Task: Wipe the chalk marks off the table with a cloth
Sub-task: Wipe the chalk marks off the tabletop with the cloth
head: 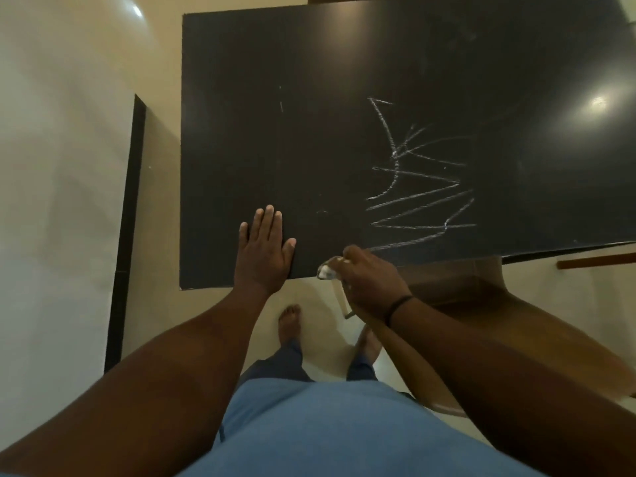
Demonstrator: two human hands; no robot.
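A black table (261, 98) fills the upper part of the head view. White zigzag chalk marks (418, 187) cross its right half, and a few faint short marks (281, 105) lie further left. My left hand (263, 251) rests flat on the table's near edge, fingers straight. At the near edge, below the lowest chalk line, my right hand (370, 280) grips a small crumpled pale cloth (328, 268). Most of the cloth is hidden inside the fist.
A brown wooden chair (488, 297) stands under the table's near right side, beneath my right arm. My bare feet (290, 321) are on the cream tiled floor. A dark strip (125, 235) runs along the floor at left beside a pale wall.
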